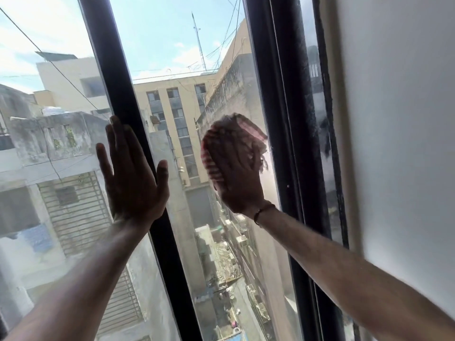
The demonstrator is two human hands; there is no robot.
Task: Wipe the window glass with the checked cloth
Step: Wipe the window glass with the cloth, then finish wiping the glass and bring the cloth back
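Note:
The window glass (pixel 177 57) fills the middle of the view between two black frame bars. My right hand (pixel 237 175) presses a red-and-white checked cloth (pixel 236 130) flat against this pane, near its right bar; the hand and cloth are blurred by motion. My left hand (pixel 133 178) lies open and flat, fingers spread, across the black centre bar (pixel 115 77) and the left pane (pixel 49 148). A thin band circles my right wrist.
The black right frame (pixel 283 119) and a narrow dirty side strip stand beside the white wall (pixel 398 119) on the right. Through the glass I see buildings, wires and an alley far below.

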